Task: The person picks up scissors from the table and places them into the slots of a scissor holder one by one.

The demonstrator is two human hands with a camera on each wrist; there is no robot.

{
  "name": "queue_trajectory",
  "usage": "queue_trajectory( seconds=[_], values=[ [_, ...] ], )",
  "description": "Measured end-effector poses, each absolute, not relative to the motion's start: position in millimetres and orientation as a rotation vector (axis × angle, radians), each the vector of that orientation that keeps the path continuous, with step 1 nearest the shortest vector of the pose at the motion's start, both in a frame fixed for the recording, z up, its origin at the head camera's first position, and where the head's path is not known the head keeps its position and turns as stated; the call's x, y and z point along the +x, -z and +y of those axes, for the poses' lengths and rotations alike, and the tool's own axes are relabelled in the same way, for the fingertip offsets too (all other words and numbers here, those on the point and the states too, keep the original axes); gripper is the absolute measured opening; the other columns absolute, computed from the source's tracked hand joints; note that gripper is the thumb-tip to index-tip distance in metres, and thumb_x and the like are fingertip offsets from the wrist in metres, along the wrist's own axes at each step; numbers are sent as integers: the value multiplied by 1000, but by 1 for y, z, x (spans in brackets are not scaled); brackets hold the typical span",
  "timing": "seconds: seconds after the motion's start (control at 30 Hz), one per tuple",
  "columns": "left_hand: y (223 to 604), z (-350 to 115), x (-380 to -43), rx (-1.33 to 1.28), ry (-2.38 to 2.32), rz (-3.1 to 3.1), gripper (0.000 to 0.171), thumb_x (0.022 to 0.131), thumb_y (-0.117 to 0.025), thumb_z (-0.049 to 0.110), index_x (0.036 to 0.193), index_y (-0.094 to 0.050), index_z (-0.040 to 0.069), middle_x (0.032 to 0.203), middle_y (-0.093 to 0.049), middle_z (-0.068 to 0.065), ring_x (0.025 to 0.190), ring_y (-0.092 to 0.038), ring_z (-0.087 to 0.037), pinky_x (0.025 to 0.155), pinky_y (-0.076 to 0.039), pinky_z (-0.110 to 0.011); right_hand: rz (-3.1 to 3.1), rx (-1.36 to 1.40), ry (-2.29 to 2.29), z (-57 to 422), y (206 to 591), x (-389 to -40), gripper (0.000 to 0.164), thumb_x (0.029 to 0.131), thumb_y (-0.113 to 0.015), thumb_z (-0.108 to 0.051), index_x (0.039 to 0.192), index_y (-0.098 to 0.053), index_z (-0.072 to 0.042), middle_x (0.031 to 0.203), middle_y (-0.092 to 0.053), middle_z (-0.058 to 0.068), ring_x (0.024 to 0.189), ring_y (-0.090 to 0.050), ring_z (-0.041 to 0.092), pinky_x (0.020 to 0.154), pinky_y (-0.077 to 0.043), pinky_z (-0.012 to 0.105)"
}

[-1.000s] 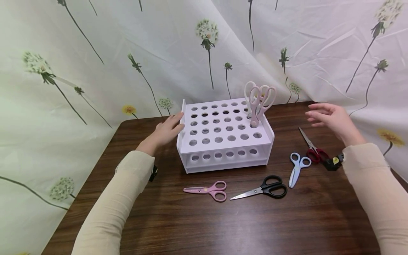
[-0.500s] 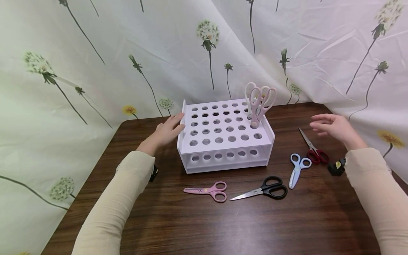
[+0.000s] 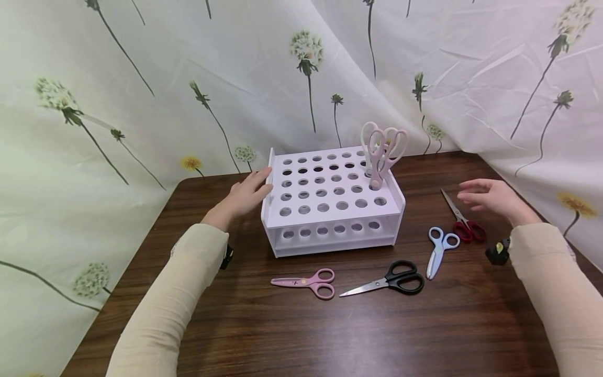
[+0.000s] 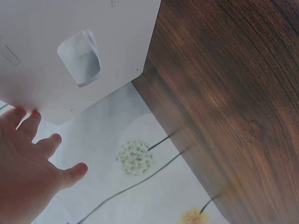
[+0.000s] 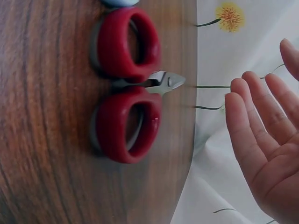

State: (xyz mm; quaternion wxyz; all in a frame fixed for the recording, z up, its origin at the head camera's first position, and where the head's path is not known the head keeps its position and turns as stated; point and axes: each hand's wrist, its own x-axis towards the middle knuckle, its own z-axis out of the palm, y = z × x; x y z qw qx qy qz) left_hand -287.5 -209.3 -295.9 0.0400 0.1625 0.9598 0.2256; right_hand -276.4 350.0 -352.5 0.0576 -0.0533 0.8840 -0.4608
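Note:
A white rack (image 3: 330, 214) with rows of round holes stands at the back of the table. My left hand (image 3: 242, 196) rests its fingertips against the rack's left side panel (image 4: 117, 51), thumb spread. Over the table's right side, my right hand (image 3: 499, 199) hovers with relaxed fingers and nothing in its palm. Nearest to it lie red-handled scissors (image 3: 466, 226), blades pointing away; their red loops (image 5: 126, 123) fill much of the right wrist view. Light-coloured scissors (image 3: 375, 157) stand handles-up in holes at the rack's right end, overlapping one another.
Light blue scissors (image 3: 438, 251) lie beside the red ones. Black-handled scissors (image 3: 391, 278) and pink scissors (image 3: 308, 283) lie in front of the rack. A flower-print cloth (image 3: 226, 78) hangs behind the brown wooden table (image 3: 301, 340).
My right hand has sunk lower and shifted slightly to the right, close by the red scissors. The left hand stays at the rack's side.

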Motion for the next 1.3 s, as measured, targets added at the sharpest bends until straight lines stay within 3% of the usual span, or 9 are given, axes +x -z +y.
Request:
queue_trajectory(
  seconds=[0.13,0.33,0.5,0.93,1.03,1.2,1.3],
  values=[
    [296,-209,-287,491,-695,2936,58,99,-29,42,149,-15,18,152,-13,-2,138,-2,-24,104,1,-55,2683,-157,1355,349,356,-275,62,89,-62,-30,129,-40,13,113,-58,23,83,-61,7,73,-52,36],
    [296,-209,-288,497,-703,2933,58,99,-30,42,149,-15,17,152,-13,-2,138,-3,-24,104,0,-55,2682,-116,1270,352,363,-274,64,88,-62,-33,129,-41,11,117,-53,29,87,-62,15,72,-52,34],
    [296,-210,-289,495,-714,2926,59,99,-30,42,150,-14,18,153,-13,-2,138,-2,-24,104,1,-55,2670,-138,1249,354,371,-274,59,90,-62,-26,127,-40,14,113,-56,28,87,-61,13,74,-52,36],
    [296,-209,-288,489,-721,2920,59,99,-30,42,150,-14,18,153,-12,-2,138,-2,-24,104,0,-55,2690,-229,1114,353,382,-276,55,87,-65,-19,123,-42,15,106,-59,25,80,-57,5,70,-49,27],
    [295,-209,-288,489,-721,2919,59,99,-30,42,150,-14,18,153,-12,-2,138,-2,-24,104,0,-55,2696,-260,1069,352,382,-276,59,86,-66,-20,125,-40,15,110,-56,28,88,-57,15,74,-47,31],
    [294,-208,-288,494,-722,2918,59,99,-30,42,149,-14,17,153,-12,-3,138,-2,-24,104,0,-55,2675,-287,1007,351,382,-276,65,84,-66,-19,130,-34,14,116,-48,34,105,-47,40,84,-40,47],
    [295,-209,-288,492,-721,2914,59,99,-30,42,150,-14,17,153,-11,-2,138,-1,-24,104,0,-55,2649,-291,991,350,382,-277,67,84,-66,-17,132,-30,14,117,-44,36,109,-42,46,87,-35,55]
  ],
)
